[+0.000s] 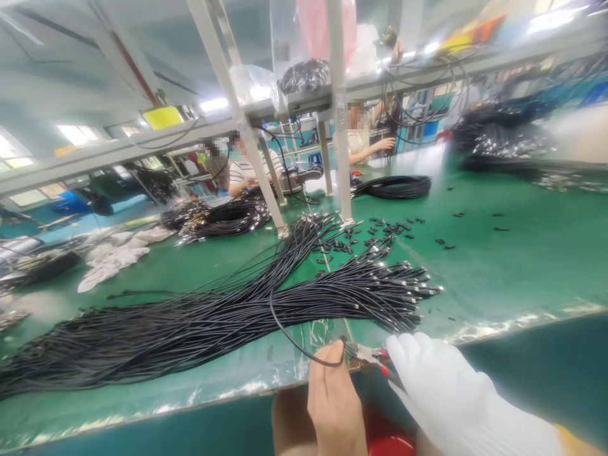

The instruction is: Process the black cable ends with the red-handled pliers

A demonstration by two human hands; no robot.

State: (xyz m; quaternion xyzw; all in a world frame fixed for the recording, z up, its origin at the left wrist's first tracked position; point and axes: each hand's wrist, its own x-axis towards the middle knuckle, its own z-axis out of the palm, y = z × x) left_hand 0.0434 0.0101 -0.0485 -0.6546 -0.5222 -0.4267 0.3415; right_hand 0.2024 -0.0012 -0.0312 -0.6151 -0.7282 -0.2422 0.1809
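Note:
My bare left hand (333, 392) pinches a black cable (297, 345) near its end, at the front edge of the bench. In a white knitted glove, my right hand (441, 386) is wrapped round pliers (368, 356) with red and black handles. The jaws of the pliers point left and meet the cable's end beside my left fingertips; whether they are closed on it is too small to tell. Behind both hands lies a thick bundle of black cables (228, 323), many with shiny metal tips at the right end.
Small black pieces (344, 244) are scattered on the green bench top (513, 266). Metal shelf posts (339, 139) rise from the bench. Coiled cables (399, 187) and a white cloth (116, 256) lie farther back. Across the bench, a person in a striped top (361, 142) handles cables.

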